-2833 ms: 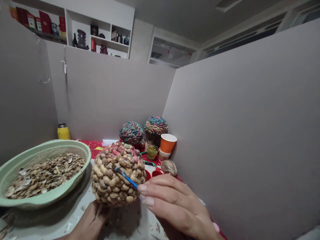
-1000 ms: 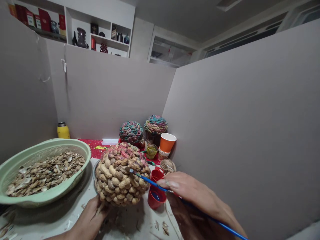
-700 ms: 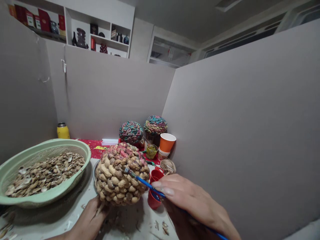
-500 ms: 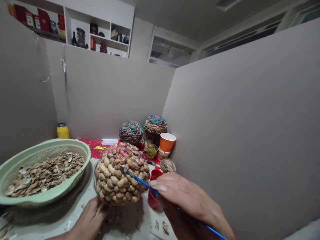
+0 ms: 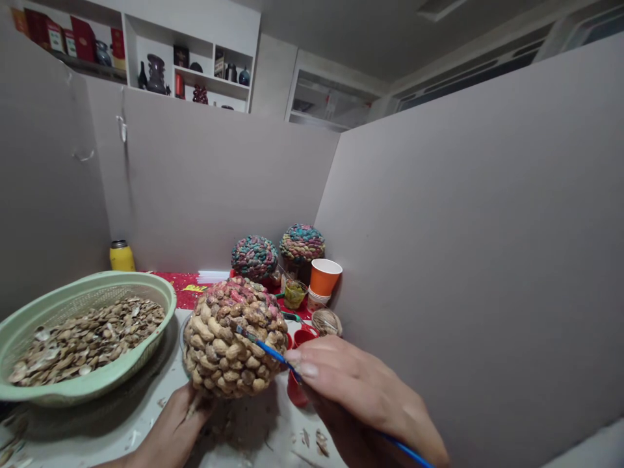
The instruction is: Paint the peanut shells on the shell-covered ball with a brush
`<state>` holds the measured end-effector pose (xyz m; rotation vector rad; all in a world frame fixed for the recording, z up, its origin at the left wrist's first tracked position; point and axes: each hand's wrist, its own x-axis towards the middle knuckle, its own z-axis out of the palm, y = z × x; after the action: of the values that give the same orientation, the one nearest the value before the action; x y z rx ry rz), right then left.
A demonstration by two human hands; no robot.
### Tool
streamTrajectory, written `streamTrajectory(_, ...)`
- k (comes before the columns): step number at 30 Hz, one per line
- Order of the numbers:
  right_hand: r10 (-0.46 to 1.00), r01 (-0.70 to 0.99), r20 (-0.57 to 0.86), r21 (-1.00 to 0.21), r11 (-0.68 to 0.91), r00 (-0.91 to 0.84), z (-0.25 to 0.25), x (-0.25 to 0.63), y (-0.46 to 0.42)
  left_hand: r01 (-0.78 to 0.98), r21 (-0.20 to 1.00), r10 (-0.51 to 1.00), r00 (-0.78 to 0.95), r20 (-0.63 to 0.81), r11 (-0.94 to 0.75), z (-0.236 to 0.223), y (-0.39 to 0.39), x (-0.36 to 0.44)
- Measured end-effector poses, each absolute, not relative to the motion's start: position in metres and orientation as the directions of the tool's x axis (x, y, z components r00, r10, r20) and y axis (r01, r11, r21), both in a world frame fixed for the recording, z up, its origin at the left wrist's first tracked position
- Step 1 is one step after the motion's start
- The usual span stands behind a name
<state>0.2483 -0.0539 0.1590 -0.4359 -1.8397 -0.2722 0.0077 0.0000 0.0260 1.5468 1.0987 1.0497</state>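
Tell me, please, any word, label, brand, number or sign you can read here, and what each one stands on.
Nothing reads clearly enough to quote.
Yellow marking on the red table covering: too small and blurred; possibly not lettering.
Boxes on the upper-left shelves: any print too small to read.

Left hand partly hidden behind peanut-covered ball, blue brush partly covered by right hand, basket cropped

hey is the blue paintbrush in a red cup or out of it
Out: the right hand holds the blue paintbrush by its handle, its bristles at the front of the peanut ball, outside the red cups.
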Motion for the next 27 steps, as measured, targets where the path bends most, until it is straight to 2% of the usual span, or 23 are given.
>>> streamTrajectory(6,0.210,0.449,0.938,-0.068,0.891,-0.274,0.170,0.259,-0.060,0.170,0.969,0.934,0.340,0.111,-0.178,0.029,0.003,0.007)
streamTrajectory(14,0.219,0.467,0.976,-0.201,0.861,0.016,0.175,0.278,-0.063,0.250,0.950,0.947,0.301,0.108,-0.188,0.021,0.006,0.005)
streamTrajectory(18,0.367,0.536,0.928,-0.344,0.771,0.066,0.179,0.296,-0.067,0.322,0.927,0.947,0.307,0.092,-0.194,0.016,0.009,0.000)
streamTrajectory(22,0.585,0.584,0.799,-0.543,0.604,0.139,0.160,0.321,-0.074,0.364,0.905,0.943,0.316,0.101,-0.219,0.019,0.012,-0.001)
streamTrajectory(27,0.750,0.688,0.651,-0.599,0.410,0.120,0.126,0.334,-0.071,0.381,0.887,0.934,0.332,0.132,-0.261,0.021,0.011,-0.001)
